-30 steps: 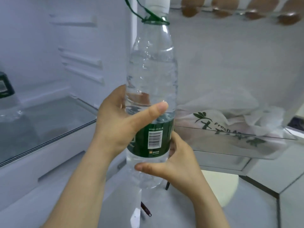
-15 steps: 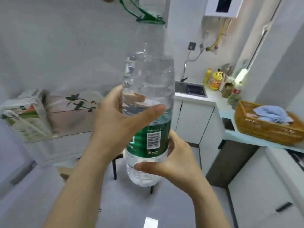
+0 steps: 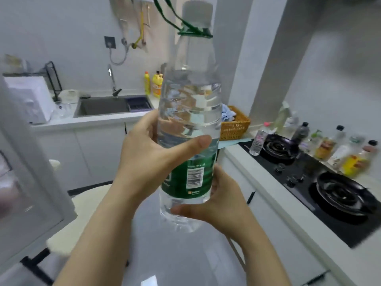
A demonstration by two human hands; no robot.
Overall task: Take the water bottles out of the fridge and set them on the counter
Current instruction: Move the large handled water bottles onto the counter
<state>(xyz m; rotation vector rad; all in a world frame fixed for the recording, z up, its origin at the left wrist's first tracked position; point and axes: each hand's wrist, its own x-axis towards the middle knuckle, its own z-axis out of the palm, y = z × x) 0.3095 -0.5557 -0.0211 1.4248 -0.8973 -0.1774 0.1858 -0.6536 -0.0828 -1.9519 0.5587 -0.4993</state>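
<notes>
Premises: a small white kitchen with an L-shaped counter (image 3: 235, 153) running along the far wall and down our right side.

Nearest to us, both hands hold one large water bottle (image 3: 189, 112) in mid-air at chest height, above the floor and short of any surface.

The right hand (image 3: 218, 205) cups the lower body. Its thumb lies across the front near the base and its fingers are curled round the far side, out of our sight. We judge this hand bears the weight from below.

The left hand (image 3: 148, 159) wraps the middle of the body, thumb laid across the front just above the green label (image 3: 185, 178), the other fingers behind the plastic. We judge it steadies the tall load against tipping. A two-handed hold suits a bottle this full.

The bottle's long axis stands near vertical. The white cap (image 3: 198, 11) is uppermost and leans very slightly right, the base points at the floor, and the barcode faces us. A green carry strap (image 3: 193, 34) rings the neck and trails up out of frame.

To our right, past the hands, the counter carries a black gas hob (image 3: 309, 182), with a small clear bottle (image 3: 257, 141) standing at the hob's far corner. Beyond that sit a wicker basket (image 3: 235, 126) and, furthest off, the sink (image 3: 103, 106).

The bare counter corner just beside the hob appears the nearest place to set the bottle down. That step is not yet done.
</notes>
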